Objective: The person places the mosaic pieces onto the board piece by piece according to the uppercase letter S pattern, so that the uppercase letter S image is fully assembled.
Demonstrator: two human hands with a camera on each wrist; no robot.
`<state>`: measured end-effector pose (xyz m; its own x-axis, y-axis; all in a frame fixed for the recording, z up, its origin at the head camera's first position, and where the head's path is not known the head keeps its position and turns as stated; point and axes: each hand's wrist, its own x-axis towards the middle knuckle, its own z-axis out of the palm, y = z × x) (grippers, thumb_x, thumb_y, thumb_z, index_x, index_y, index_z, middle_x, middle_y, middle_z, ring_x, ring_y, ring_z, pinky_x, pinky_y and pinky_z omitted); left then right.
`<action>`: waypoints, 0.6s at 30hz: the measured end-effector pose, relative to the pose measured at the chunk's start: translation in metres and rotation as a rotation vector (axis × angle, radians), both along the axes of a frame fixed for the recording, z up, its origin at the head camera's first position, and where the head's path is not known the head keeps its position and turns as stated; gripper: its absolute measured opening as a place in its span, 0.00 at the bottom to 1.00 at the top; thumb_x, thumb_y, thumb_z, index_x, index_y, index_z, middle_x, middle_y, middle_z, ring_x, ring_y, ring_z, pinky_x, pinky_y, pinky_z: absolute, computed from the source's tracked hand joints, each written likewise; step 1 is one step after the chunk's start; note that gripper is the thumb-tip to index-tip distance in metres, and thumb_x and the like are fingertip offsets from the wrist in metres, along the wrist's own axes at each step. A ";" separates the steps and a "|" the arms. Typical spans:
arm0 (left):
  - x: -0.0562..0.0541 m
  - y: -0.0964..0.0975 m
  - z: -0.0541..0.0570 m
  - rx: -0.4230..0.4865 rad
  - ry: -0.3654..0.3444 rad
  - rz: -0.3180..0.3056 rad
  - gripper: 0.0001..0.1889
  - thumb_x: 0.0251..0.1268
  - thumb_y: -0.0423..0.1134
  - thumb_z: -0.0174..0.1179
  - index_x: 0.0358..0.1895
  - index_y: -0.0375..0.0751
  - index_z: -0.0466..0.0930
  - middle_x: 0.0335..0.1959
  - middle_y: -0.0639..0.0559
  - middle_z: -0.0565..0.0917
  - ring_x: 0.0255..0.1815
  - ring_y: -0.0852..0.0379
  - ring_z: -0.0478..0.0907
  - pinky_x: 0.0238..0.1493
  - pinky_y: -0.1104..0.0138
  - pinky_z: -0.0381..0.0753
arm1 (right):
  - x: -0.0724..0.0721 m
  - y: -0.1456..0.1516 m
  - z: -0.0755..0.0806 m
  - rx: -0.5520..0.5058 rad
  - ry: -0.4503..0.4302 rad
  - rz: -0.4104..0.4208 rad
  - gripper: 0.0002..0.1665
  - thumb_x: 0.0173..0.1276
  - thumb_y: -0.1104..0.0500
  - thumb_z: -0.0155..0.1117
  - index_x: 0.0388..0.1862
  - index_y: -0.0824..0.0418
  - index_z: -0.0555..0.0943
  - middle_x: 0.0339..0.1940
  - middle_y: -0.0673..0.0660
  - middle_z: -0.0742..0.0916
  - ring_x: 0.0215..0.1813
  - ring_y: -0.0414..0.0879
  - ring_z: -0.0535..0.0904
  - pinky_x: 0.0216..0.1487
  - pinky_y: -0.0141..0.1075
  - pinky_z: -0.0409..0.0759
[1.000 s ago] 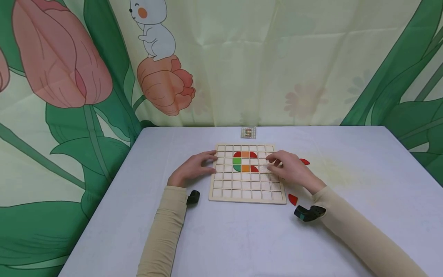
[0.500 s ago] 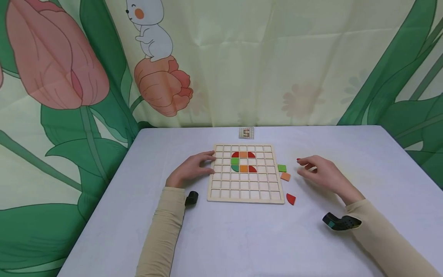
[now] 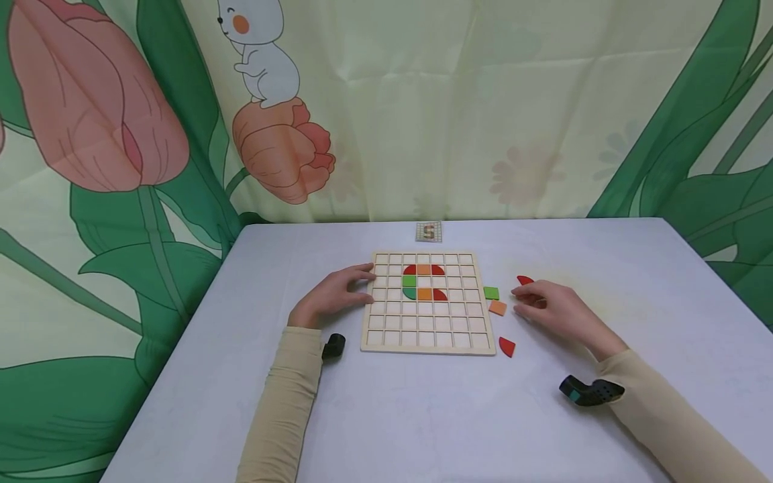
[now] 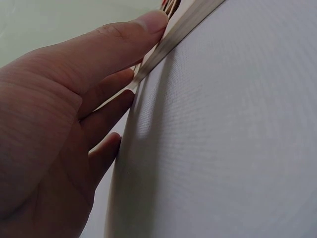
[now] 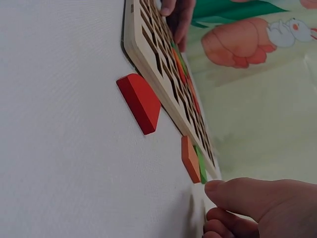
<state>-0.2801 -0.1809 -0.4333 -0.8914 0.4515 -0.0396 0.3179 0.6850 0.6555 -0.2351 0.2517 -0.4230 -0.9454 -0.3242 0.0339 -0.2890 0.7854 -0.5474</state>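
My left hand (image 3: pixel 335 292) rests at the left edge of a square wooden grid board (image 3: pixel 427 341), thumb and fingers touching its rim. In the left wrist view, the thumb (image 4: pixel 114 47) lies on the board's edge. My right hand (image 3: pixel 558 308) hovers over the table right of the board, fingers loosely bent, with nothing visible between them. A red rounded piece (image 3: pixel 524 279) lies just behind its fingertips. Left of it are a green square (image 3: pixel 492 293) and an orange square (image 3: pixel 498 308). Closer to me lies a red quarter-circle piece (image 3: pixel 507 347).
On the board, several red, orange and green pieces (image 3: pixel 425 294) form a C-like shape. A small patterned card (image 3: pixel 429 231) lies behind the board, near the far table edge. A printed curtain (image 3: pixel 423 134) hangs behind the white table (image 3: pixel 423 416).
My right hand moved right from the board's right edge, uncovering the green and orange squares, then shifted slightly back left, uncovering more of the red piece. The left hand stayed in place.
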 end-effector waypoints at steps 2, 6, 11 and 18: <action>0.000 0.000 0.000 0.004 -0.003 -0.001 0.29 0.60 0.45 0.70 0.64 0.41 0.76 0.75 0.55 0.63 0.76 0.54 0.55 0.74 0.59 0.58 | -0.003 -0.004 -0.001 -0.008 -0.001 0.010 0.23 0.66 0.60 0.68 0.57 0.69 0.79 0.49 0.61 0.85 0.48 0.53 0.80 0.52 0.51 0.80; 0.001 0.001 0.001 0.004 -0.003 -0.001 0.29 0.60 0.45 0.69 0.65 0.41 0.76 0.75 0.54 0.63 0.76 0.54 0.55 0.74 0.59 0.58 | -0.011 -0.013 -0.002 -0.018 0.016 0.043 0.22 0.67 0.62 0.67 0.57 0.69 0.79 0.49 0.61 0.85 0.48 0.53 0.79 0.53 0.51 0.80; 0.001 0.000 0.001 0.002 -0.003 0.000 0.29 0.61 0.45 0.69 0.64 0.41 0.76 0.75 0.55 0.63 0.76 0.54 0.55 0.74 0.59 0.58 | -0.019 -0.024 -0.002 -0.040 -0.006 0.041 0.21 0.68 0.62 0.65 0.58 0.69 0.79 0.50 0.62 0.84 0.49 0.53 0.79 0.53 0.50 0.80; 0.002 0.000 0.002 0.002 -0.006 0.001 0.29 0.61 0.45 0.69 0.64 0.41 0.76 0.75 0.55 0.63 0.76 0.54 0.55 0.74 0.60 0.58 | -0.028 -0.035 -0.004 -0.026 0.017 0.018 0.23 0.66 0.58 0.68 0.56 0.69 0.80 0.44 0.61 0.82 0.43 0.51 0.76 0.45 0.43 0.78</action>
